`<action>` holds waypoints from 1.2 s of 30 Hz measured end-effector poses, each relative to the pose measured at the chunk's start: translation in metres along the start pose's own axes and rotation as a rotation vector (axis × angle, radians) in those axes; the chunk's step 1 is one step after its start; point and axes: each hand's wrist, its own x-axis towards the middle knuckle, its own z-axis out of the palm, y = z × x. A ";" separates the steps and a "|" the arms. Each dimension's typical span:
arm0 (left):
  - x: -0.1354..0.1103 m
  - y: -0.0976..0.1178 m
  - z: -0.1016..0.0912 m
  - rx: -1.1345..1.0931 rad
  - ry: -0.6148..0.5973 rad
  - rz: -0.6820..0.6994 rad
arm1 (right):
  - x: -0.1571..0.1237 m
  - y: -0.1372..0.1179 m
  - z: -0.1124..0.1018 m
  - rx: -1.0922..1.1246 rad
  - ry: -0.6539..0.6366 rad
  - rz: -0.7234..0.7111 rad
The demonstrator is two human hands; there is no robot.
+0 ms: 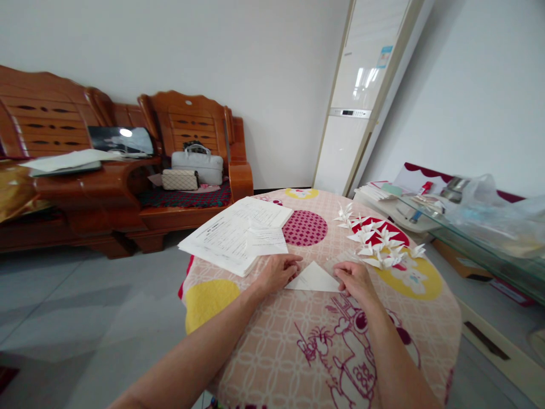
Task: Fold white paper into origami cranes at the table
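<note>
A sheet of white paper folded into a triangle (314,279) lies on the round table, its peak pointing away from me. My left hand (279,272) is closed at the triangle's left corner, fingers curled over it. At the right corner, my right hand (354,278) pinches the paper between thumb and fingers. Left of the triangle is a thick stack of printed sheets (230,233), with a smaller piece of printed paper (267,241) on top. Several folded white paper cranes (378,241) stand grouped to the right, beyond my right hand.
A patterned tablecloth (272,341) covers the table. To the right stands a glass shelf (464,227) holding a plastic bag (481,199) and papers. Behind are a tall white air conditioner (347,136) and wooden seats (183,119) with a grey bag (204,166).
</note>
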 end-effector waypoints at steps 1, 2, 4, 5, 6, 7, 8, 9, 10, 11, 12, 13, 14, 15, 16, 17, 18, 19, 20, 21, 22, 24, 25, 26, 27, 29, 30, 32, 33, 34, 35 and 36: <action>0.000 0.001 0.000 -0.028 -0.005 -0.009 | 0.000 0.000 0.000 -0.004 0.001 0.002; 0.000 0.001 0.000 -0.053 -0.011 -0.022 | 0.000 -0.001 0.000 -0.007 0.002 0.008; 0.001 0.003 0.000 -0.103 -0.036 -0.063 | -0.001 -0.003 0.001 0.001 0.002 0.017; 0.001 0.003 0.000 -0.139 -0.057 -0.085 | -0.002 -0.005 0.001 0.011 -0.001 0.021; 0.002 0.004 0.000 -0.188 -0.085 -0.105 | -0.002 -0.007 0.002 0.024 -0.008 0.021; 0.002 0.003 0.000 -0.251 -0.120 -0.123 | -0.003 -0.009 0.003 0.038 -0.016 0.019; 0.002 0.003 0.001 -0.318 -0.154 -0.135 | -0.004 -0.011 0.004 0.049 -0.026 0.016; 0.003 0.002 0.002 -0.381 -0.185 -0.139 | -0.005 -0.013 0.005 0.055 -0.036 0.012; 0.002 0.001 0.003 -0.432 -0.208 -0.135 | -0.006 -0.014 0.005 0.056 -0.046 0.010; 0.002 0.000 0.004 -0.469 -0.232 -0.122 | -0.006 -0.014 0.006 0.057 -0.056 0.006; 0.001 -0.001 0.006 -0.488 -0.253 -0.100 | -0.006 -0.014 0.006 0.061 -0.067 0.000; 0.001 -0.002 0.007 -0.493 -0.270 -0.072 | -0.006 -0.014 0.007 0.071 -0.079 -0.007; 0.000 -0.003 0.009 -0.484 -0.283 -0.040 | -0.006 -0.013 0.007 0.093 -0.094 -0.016; 0.000 -0.003 0.011 -0.462 -0.292 -0.010 | -0.006 -0.012 0.008 0.123 -0.113 -0.025; 0.000 -0.003 0.012 -0.433 -0.292 0.015 | -0.006 -0.011 0.008 0.158 -0.138 -0.030; 0.000 -0.003 0.014 -0.402 -0.287 0.037 | -0.005 -0.010 0.009 0.196 -0.168 -0.034; -0.001 -0.003 0.015 -0.374 -0.280 0.056 | -0.005 -0.010 0.009 0.229 -0.205 -0.037; -0.001 -0.002 0.015 -0.351 -0.274 0.073 | -0.005 -0.010 0.010 0.251 -0.247 -0.042; -0.001 -0.001 0.015 -0.337 -0.270 0.084 | -0.006 -0.010 0.010 0.255 -0.283 -0.047; -0.002 0.001 0.015 -0.335 -0.268 0.094 | -0.006 -0.010 0.010 0.249 -0.309 -0.049; -0.002 0.002 0.014 -0.340 -0.263 0.109 | -0.007 -0.011 0.010 0.240 -0.321 -0.049; -0.004 0.005 0.012 -0.333 -0.225 0.169 | -0.008 -0.015 0.007 0.245 -0.313 -0.052; -0.004 0.006 0.010 -0.300 -0.200 0.220 | -0.009 -0.017 0.005 0.269 -0.295 -0.061; -0.005 0.007 0.007 -0.238 -0.172 0.280 | -0.011 -0.019 0.002 0.309 -0.274 -0.085; -0.005 0.007 0.005 -0.150 -0.141 0.343 | -0.012 -0.022 -0.001 0.342 -0.250 -0.115; -0.005 0.007 -0.001 0.055 -0.088 0.450 | -0.014 -0.026 -0.007 0.409 -0.184 -0.162; -0.005 0.007 -0.003 0.139 -0.064 0.491 | -0.014 -0.028 -0.009 0.431 -0.160 -0.174; -0.005 0.007 -0.006 0.248 -0.018 0.561 | -0.015 -0.029 -0.011 0.461 -0.123 -0.195; -0.005 0.007 -0.007 0.281 0.004 0.598 | -0.015 -0.028 -0.012 0.470 -0.115 -0.208; -0.005 0.006 -0.007 0.306 0.025 0.638 | -0.014 -0.028 -0.011 0.479 -0.110 -0.225; -0.005 0.006 -0.007 0.328 0.047 0.679 | -0.013 -0.026 -0.010 0.490 -0.109 -0.245; -0.004 0.006 -0.006 0.351 0.068 0.718 | -0.013 -0.025 -0.009 0.503 -0.109 -0.266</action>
